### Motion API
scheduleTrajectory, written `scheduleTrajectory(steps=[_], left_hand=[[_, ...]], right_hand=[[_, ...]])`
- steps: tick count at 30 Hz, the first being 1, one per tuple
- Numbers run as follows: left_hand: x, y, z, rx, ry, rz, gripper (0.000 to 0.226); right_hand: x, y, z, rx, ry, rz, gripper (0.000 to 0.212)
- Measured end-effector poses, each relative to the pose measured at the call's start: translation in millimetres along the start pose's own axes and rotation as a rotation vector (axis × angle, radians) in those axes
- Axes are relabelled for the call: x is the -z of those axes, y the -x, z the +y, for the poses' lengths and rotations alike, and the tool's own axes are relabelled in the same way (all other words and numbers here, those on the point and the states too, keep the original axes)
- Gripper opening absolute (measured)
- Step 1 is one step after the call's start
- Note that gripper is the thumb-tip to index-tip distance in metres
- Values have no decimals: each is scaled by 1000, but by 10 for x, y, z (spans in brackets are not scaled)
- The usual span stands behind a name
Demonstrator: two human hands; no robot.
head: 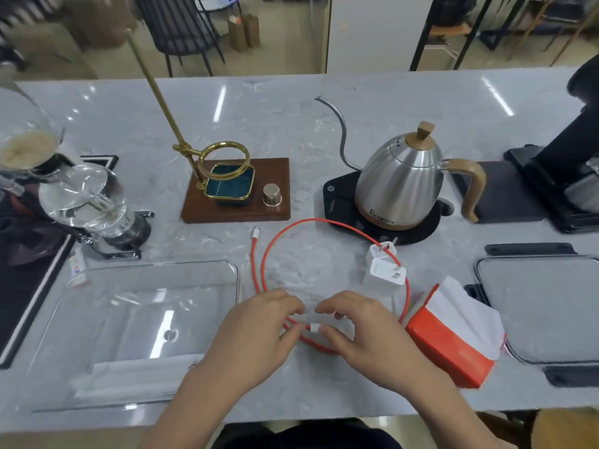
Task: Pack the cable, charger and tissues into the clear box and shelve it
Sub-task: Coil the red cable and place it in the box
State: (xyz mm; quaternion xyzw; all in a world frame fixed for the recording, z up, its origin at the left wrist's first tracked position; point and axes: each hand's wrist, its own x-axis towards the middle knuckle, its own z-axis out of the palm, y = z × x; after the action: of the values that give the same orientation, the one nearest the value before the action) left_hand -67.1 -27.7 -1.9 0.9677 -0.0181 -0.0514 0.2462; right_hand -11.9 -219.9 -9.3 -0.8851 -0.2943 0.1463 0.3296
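We pinch the looped cable (327, 222) between left hand (259, 332) and right hand (359, 332) near the counter's (291, 118) front edge, box (64, 319) left, charger (384, 270) and tissues (453, 338) right.

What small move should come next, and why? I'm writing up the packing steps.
Probably gather the red cable into a tighter coil. Both hands, left and right, pinch it near its white plug, but its loop sprawls wide around the charger, and the clear box beside it holds none of the three items.
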Motion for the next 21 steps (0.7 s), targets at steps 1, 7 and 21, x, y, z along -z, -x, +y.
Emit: scheduleTrajectory(steps=[1,7,21], left_hand=[[-32,-12,14,14,-6,-23,22],[-158,-93,55,57,-73,-58,25],[-318,-243,89,173,-238,-105,32]], right_hand=[[-16,-6,25,3,0,-10,23],[-138,-93,164,13,47,-83,29],[-295,-220,292,47,163,-133,23]])
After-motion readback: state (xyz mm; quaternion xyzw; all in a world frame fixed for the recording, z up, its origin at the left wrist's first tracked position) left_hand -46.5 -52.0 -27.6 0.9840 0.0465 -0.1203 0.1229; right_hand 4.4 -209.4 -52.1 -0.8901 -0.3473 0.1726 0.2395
